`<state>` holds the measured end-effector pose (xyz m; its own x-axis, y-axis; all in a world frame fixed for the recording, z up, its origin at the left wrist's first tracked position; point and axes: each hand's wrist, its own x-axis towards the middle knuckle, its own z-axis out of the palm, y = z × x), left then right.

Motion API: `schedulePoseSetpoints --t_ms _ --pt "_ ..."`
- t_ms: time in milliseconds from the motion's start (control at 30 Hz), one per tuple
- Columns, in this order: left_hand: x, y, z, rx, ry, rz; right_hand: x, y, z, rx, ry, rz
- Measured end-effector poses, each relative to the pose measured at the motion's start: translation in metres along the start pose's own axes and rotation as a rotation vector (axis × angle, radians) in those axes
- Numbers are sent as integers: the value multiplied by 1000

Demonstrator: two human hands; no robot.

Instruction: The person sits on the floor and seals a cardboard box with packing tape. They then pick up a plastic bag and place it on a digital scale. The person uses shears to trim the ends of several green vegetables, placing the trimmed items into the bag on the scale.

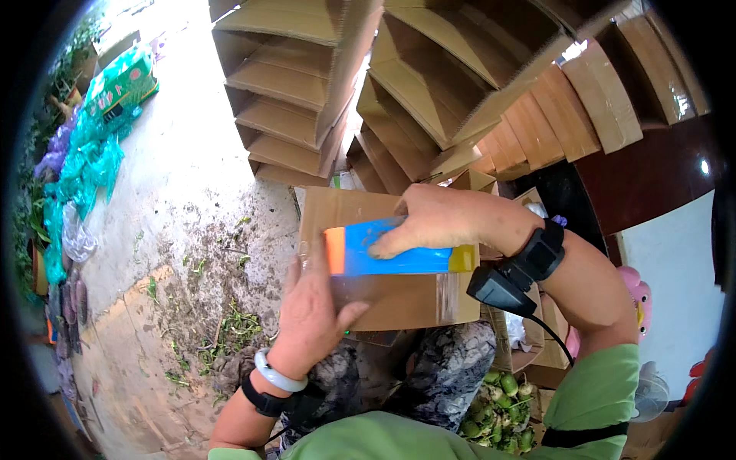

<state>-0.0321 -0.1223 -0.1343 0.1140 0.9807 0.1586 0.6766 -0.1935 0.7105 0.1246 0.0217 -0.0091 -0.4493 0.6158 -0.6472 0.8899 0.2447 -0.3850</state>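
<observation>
A cardboard box (391, 305) lies across my lap, its flat side facing up, with clear tape near its right end. My right hand (425, 227) grips a blue tape dispenser (397, 259) from above, thumb on its near side. The dispenser has an orange part at its left end and a yellowish part at its right; it rests on or just over the box. My left hand (316, 310) lies flat on the box's left part, fingers beside the orange end, holding nothing that shows. The fingertips are blurred.
Stacked open cardboard boxes (287, 86) stand ahead, with more cartons (598, 86) at upper right. Leafy scraps (230, 333) and soil litter the floor. Green plastic bags (86, 167) lie at far left. Green-and-white vegetables (500, 408) sit beside my leg.
</observation>
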Motion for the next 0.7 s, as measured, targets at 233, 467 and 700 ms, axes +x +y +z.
schedulePoseSetpoints --t_ms 233,467,700 --pt "3 14 10 351 -77 -42 -57 85 -32 43 17 -49" --pt "9 24 15 526 -169 -39 -129 200 -42 319 47 224" --pt "14 29 18 579 -242 -69 -121 270 -21 277 56 147"
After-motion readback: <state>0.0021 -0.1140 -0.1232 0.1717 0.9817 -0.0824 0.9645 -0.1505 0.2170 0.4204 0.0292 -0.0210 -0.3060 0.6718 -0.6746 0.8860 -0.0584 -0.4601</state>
